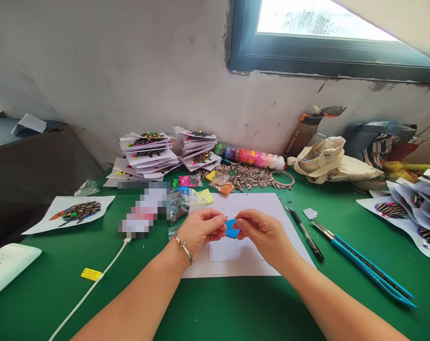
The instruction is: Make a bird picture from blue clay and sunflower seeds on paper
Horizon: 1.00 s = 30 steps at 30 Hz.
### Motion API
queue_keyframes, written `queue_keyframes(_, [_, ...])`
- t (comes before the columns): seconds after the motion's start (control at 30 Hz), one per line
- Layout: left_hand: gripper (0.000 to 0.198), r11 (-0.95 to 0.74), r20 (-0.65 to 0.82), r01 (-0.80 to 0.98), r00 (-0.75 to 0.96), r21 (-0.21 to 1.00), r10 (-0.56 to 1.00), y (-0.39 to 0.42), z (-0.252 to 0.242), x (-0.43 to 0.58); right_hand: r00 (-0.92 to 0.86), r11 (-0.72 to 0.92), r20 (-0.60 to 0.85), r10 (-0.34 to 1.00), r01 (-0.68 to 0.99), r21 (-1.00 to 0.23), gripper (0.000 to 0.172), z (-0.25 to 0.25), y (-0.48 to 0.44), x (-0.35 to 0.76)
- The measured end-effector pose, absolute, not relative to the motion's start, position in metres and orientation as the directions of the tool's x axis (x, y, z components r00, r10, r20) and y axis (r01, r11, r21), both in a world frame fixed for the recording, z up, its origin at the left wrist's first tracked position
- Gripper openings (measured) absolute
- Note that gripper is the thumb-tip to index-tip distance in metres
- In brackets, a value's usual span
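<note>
the left fingers (215, 225) pinch the left side of a blue lump (232, 229), and the right fingers (246, 221) pinch its right side. both grips are closed on it, with the blue showing in the gap between them; the parts under the fingertips are hidden. the lump is held over a small sheet (220, 254) that lies on a larger white sheet (259, 202), inside the edges of the larger one; how high above it, i cannot tell.

white paper shows beyond the fingers up to the far edge, where a yellow packet (201, 196) covers the left corner. the near edge runs between the forearms, and green surface (218, 310) shows from there toward the body. past the right edge a pen (307, 235) lies just beside the paper, with a blue cutter (367, 267) farther right and green between the two. seeds (252, 177) spread beyond the far edge. off to the left, a white cable (90, 294) crosses the surface, well apart from the lump.
</note>
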<state>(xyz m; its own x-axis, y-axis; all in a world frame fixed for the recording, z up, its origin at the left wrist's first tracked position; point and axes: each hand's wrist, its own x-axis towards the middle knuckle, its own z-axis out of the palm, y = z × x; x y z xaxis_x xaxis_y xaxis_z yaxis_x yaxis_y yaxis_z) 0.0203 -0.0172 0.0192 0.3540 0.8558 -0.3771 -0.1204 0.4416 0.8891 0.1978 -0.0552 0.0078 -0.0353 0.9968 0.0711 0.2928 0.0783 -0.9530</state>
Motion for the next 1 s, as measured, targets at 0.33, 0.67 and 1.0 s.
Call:
queue_keyframes(0.33, [0.036,0.441,-0.384,-0.185,0.277,0.878,0.881,-0.011,0.027,0.016,0.011,0.147,0.169,0.986,0.440,-0.886,0.013,0.011,-0.053,0.200])
queue_keyframes(0.67, [0.040,0.438,-0.387,-0.192,0.250,0.879,0.887,-0.010,0.025,0.013,-0.043,0.008,-0.005,0.999,0.303,-0.953,0.019,0.002,-0.050,0.200])
queue_keyframes(1.0, [0.042,0.438,-0.389,-0.192,0.246,0.878,0.888,-0.009,0.024,0.013,-0.024,0.081,0.078,0.997,0.457,-0.886,0.014,0.006,-0.050,0.198])
